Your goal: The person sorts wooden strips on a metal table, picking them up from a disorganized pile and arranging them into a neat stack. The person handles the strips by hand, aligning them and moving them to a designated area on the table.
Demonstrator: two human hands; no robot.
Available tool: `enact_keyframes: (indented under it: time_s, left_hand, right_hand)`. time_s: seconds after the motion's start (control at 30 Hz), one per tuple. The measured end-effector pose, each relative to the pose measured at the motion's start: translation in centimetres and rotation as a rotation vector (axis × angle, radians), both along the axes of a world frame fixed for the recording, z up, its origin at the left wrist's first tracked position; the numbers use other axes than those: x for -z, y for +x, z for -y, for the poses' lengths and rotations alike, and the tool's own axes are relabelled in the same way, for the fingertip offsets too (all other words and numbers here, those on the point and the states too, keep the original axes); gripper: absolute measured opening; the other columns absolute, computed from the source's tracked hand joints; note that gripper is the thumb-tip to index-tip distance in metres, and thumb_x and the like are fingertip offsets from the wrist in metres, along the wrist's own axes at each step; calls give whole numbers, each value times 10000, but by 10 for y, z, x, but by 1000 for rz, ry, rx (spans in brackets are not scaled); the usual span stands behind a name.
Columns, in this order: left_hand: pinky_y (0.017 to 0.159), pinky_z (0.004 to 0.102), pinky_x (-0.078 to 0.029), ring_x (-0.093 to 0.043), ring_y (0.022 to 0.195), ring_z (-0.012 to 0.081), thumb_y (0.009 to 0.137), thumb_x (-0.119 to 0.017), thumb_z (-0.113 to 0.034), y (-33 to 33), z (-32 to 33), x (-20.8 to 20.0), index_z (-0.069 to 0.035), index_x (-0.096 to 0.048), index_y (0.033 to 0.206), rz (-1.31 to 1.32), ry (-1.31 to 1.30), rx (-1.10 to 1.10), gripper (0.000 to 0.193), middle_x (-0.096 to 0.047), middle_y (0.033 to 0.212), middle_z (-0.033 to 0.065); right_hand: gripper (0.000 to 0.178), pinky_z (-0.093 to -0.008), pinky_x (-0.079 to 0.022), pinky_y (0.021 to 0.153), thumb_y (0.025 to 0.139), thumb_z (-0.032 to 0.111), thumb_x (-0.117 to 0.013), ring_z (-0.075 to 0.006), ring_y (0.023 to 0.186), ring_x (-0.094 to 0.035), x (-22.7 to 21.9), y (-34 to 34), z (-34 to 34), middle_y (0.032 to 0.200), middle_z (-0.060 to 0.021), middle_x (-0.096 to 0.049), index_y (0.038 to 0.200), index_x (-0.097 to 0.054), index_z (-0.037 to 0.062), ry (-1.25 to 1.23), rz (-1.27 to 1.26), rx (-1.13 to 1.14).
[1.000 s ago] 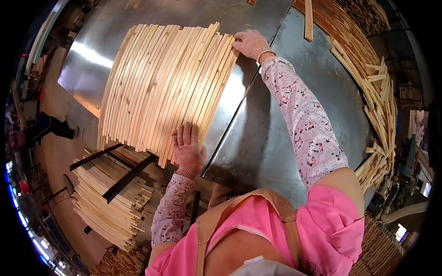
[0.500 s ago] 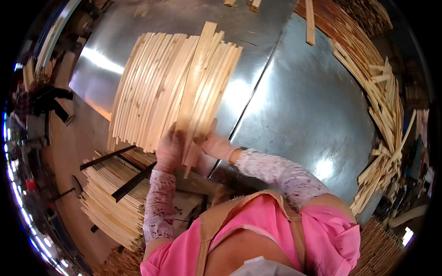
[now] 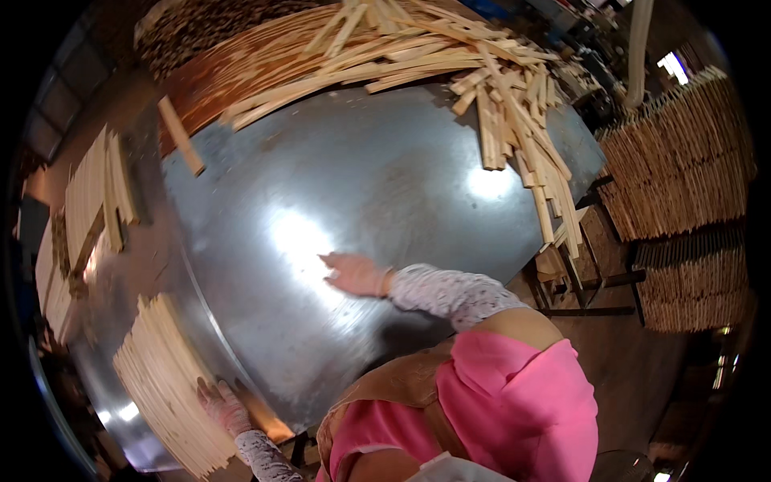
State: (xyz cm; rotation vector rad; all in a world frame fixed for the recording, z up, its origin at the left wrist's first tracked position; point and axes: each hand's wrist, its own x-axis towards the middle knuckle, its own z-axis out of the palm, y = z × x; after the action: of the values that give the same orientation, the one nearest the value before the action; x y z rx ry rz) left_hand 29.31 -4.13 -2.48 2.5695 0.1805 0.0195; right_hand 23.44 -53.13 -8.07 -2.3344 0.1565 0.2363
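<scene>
A row of pale wooden strips [image 3: 161, 377] lies side by side on the metal tabletop at the lower left. My left hand [image 3: 225, 408] rests at the right edge of this row, its fingers spread against the wood, gripping nothing. Out over the shiny middle of the table reaches my right hand [image 3: 356, 274], empty, with its fingers stretched out to the left and slightly blurred. Patterned pale sleeves cover both forearms.
A loose heap of wooden strips [image 3: 514, 112] covers the table's far right corner, spreading over a reddish-brown board [image 3: 233, 64]. One single strip [image 3: 181, 136] lies at the far left. More strips [image 3: 92, 189] lie beyond. Tall stacks of strips [image 3: 675, 161] stand at the right.
My view has turned to the right. My right hand has let go of the strips and moved out over the metal table. My left hand has loosened and lies at the row's edge.
</scene>
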Motion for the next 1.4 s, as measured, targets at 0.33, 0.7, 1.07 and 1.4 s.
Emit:
enact_keyframes:
  time_s: [0.33, 0.7, 1.07, 1.4]
  left_hand:
    - [1215, 415, -434, -562, 1438, 335, 1078, -649, -247, -80, 507, 5, 62, -502, 1562, -278, -387, 558, 592, -549, 1576, 224]
    - [734, 392, -617, -694, 780, 229, 1031, -725, -360, -125, 825, 32, -28, -596, 1343, -1052, -965, 499, 473, -702, 960, 111]
    - [1030, 562, -588, -695, 1184, 377, 1058, -598, -561, -201, 807, 40, 14, -584, 1425, -1412, -1355, 140, 682, -709, 1273, 209]
    - [664, 377, -623, -684, 745, 194, 1055, -644, -610, -189, 759, 15, -122, -628, 1336, -1386, -1095, 338, 563, -685, 922, 86]
  right_hand:
    - [509, -533, -547, 1000, 940, 356, -694, -466, 1150, -670, -45, -177, 593, 1189, -266, -718, 1332, -619, 41, -758, 139, 967]
    - [500, -529, -567, 935, 974, 315, -641, -432, 1027, -694, -30, -286, 700, 1125, -208, -736, 1407, -631, 65, -738, 292, 905]
    - [536, -450, -556, 1046, 910, 455, -780, -388, 1143, -721, -83, -294, 486, 1215, -177, -774, 1324, -746, 116, 230, -279, 478]
    - [1121, -462, -465, 1200, 757, 360, -934, -456, 1400, -574, -20, -491, 566, 1554, -325, -513, 1646, -354, 1, -313, -236, 1178]
